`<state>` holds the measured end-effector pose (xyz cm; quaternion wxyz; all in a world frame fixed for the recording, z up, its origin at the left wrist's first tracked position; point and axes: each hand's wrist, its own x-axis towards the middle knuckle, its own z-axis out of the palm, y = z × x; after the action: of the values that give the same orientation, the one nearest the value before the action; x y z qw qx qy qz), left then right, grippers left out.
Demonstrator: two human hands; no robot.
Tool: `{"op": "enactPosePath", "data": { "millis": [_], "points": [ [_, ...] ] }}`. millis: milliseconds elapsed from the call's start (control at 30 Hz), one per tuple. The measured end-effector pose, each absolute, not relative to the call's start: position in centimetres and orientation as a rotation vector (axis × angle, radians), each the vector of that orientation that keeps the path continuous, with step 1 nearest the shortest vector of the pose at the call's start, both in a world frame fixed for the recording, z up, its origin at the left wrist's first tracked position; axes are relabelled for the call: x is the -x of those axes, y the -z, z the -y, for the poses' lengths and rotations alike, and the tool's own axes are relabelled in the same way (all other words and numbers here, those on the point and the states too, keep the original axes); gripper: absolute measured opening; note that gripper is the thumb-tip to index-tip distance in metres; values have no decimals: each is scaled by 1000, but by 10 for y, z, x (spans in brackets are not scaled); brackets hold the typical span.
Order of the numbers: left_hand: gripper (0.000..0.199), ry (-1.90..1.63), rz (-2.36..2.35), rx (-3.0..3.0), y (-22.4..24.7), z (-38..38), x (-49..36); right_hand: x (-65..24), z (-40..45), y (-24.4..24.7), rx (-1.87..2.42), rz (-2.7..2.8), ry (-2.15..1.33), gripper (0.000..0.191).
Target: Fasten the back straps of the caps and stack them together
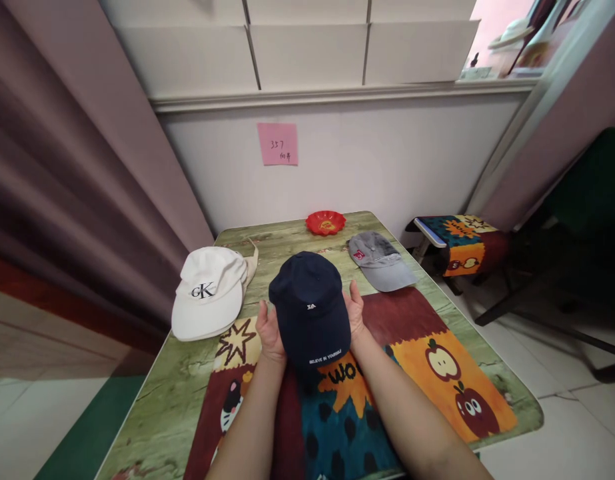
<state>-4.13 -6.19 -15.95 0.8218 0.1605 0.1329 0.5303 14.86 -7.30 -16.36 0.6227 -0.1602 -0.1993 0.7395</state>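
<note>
A navy baseball cap [310, 307] is held between both hands over the table, its brim toward me with small white lettering on it. My left hand [270, 333] grips the cap's left side, thumb up and the other fingers hidden behind it. On the opposite side my right hand [354, 310] holds it the same way, its thumb raised and fingertips partly out of sight. A white cap [207, 293] with black letters rests on the table to the left, against a beige item [250, 270]. To the right lies a grey cap [380, 260] with a red emblem.
A red scalloped dish [326, 223] stands at the table's far edge. Beneath my arms a colourful mat [432, 353] covers part of the green wood-patterned table [152, 413]. A pink note [278, 144] is on the wall. Beyond the right side is a stool [462, 243] with a patterned cover.
</note>
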Motion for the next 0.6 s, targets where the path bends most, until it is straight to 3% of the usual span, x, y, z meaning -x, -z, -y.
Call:
{"op": "enactPosePath", "data": {
  "millis": [233,600],
  "points": [
    [61,-1334,-271,-366,153,53,42,-143,73,167,439,480,-1685,64],
    [60,-998,-246,-353,156,59,34,-146,71,175,491,456,-1633,60]
  ]
}}
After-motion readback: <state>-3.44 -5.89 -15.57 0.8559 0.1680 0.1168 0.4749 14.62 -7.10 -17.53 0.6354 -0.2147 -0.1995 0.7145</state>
